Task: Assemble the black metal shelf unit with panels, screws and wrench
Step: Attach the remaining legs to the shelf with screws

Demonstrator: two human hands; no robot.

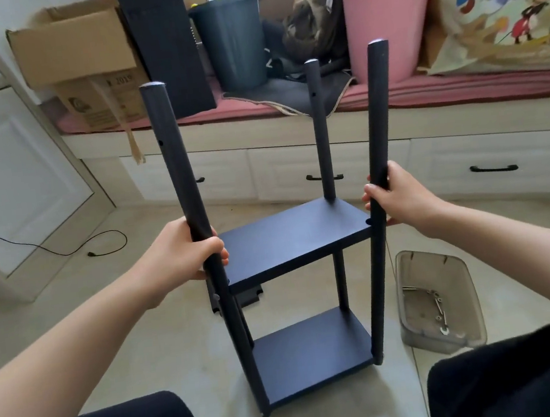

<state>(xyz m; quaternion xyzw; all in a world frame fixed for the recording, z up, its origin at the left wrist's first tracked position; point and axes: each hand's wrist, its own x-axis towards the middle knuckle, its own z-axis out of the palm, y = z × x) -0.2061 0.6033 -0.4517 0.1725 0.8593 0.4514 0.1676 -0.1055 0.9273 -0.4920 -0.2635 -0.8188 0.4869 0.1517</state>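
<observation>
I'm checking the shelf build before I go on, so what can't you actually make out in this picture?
- Head view: the fourth, far-left post is mostly hidden behind the near left post and left hand.
- Hardware in the plastic tray: too small and blurred to count or tell a wrench.
- Black panel on the floor: mostly covered by the upper shelf.
- Right hand: fingertips hidden behind the right post.

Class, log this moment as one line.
left hand grips left post | right hand grips right post | two panels fitted
</observation>
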